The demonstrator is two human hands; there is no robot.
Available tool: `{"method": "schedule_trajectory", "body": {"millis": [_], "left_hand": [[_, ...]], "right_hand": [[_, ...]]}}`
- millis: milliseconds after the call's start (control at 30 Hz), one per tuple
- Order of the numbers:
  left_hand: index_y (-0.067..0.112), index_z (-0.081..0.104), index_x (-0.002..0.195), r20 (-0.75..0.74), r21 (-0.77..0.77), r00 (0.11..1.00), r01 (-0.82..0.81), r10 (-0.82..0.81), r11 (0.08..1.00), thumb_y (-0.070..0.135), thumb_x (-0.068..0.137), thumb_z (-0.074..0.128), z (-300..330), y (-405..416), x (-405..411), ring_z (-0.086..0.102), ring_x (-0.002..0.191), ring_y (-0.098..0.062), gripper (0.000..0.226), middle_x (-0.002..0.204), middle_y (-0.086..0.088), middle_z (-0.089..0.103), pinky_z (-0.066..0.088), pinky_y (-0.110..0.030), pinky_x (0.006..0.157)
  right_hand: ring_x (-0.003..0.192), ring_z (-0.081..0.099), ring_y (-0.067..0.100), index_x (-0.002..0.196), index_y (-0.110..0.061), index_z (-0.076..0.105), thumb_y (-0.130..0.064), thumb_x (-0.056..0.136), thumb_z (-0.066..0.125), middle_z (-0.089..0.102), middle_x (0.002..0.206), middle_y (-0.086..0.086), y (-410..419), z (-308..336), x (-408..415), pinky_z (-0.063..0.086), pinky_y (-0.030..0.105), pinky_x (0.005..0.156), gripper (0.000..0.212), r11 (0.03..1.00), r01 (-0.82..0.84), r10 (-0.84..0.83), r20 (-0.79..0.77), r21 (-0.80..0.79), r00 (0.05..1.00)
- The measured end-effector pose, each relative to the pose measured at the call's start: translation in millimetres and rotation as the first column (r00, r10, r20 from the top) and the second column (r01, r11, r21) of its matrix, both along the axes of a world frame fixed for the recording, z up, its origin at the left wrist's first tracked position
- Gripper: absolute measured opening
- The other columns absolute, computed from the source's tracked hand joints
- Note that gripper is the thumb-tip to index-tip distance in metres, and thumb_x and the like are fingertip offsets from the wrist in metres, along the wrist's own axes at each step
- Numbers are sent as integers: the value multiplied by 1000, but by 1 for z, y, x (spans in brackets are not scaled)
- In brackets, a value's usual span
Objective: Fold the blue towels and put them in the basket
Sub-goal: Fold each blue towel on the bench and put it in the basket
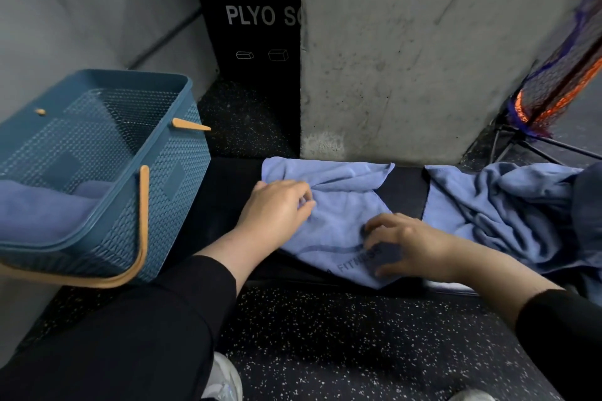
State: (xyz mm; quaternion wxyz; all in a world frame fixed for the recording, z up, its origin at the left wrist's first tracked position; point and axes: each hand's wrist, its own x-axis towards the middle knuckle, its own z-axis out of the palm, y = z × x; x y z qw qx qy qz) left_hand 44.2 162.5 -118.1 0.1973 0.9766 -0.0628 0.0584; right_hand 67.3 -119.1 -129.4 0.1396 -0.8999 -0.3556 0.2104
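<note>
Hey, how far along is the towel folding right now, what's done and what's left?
Done: at least one folded blue towel already lies in the teal woven plastic basket. In hand: the left hand and right hand both rest on a crumpled light-blue towel printed "FITNESS", on the black bench; it is not yet folded. Left: a rumpled pile of blue towels waits to the right.

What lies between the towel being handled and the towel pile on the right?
In the head view, only a bare strip of the black bench separates the towel under both hands from the crumpled pile.
</note>
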Motion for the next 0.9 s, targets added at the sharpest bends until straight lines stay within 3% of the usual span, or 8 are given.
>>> {"method": "schedule_trajectory", "body": {"millis": [67,167,333,433,533,633,767,900], "left_hand": [[30,67,90,-119,-89,983,131,-141,987,46,93,59,1,-3,-7,58,82,-10,19,85,14,62,51,-38,80],[38,66,109,-323,33,893,342,-314,939,61,87,60,-3,-10,-22,55,108,-7,32,109,16,60,42,-38,100],[35,56,135,-214,171,952,258,-220,951,40,101,50,-4,-13,-27,38,139,-12,34,146,12,45,23,-37,113],[29,66,119,-82,-19,981,177,-178,984,43,102,49,4,-26,-29,52,121,-9,28,125,15,59,35,-33,104],[27,63,96,-95,-139,962,242,-256,960,55,94,57,19,-43,-34,53,98,-7,28,97,16,58,43,-31,91],[28,59,93,-60,-163,983,162,-174,973,64,85,58,26,-56,-36,54,92,-9,37,97,15,59,45,-32,82],[26,35,63,-31,-381,999,25,-40,924,34,94,65,25,-60,-26,50,70,-12,44,71,7,48,43,-35,70],[25,56,76,-148,-606,989,-81,-12,792,29,96,64,26,-50,-11,52,65,-6,22,68,10,58,44,-28,70]], "right_hand": [[127,38,3,120,-40,59,-66,68,61,39,140,-22,-7,4,-5,35,34,109,58,999,-21,20,-21,-34,1000],[120,36,3,106,-39,60,-51,78,69,41,132,-23,-4,5,-17,34,34,100,32,999,9,-5,116,-39,993],[92,50,5,90,-29,55,-38,93,58,58,96,-17,12,6,-28,41,37,93,10,983,180,-184,264,39,947],[71,57,10,88,-25,54,-33,96,59,66,77,-7,24,22,-26,45,23,70,13,869,431,-442,-10,243,897],[61,51,6,88,-21,61,-30,97,60,68,74,2,34,36,-23,45,29,67,13,748,529,-491,-202,400,847],[61,50,7,90,-16,65,-32,98,59,65,72,0,41,47,-23,44,25,63,19,675,587,-476,-344,446,809],[52,44,6,88,-17,64,-32,99,58,58,61,-8,47,51,-23,38,20,52,19,625,629,-499,-382,463,778],[48,44,1,91,-21,61,-32,99,55,60,65,-1,48,50,-17,35,16,48,15,622,628,-579,-266,467,771]]}}
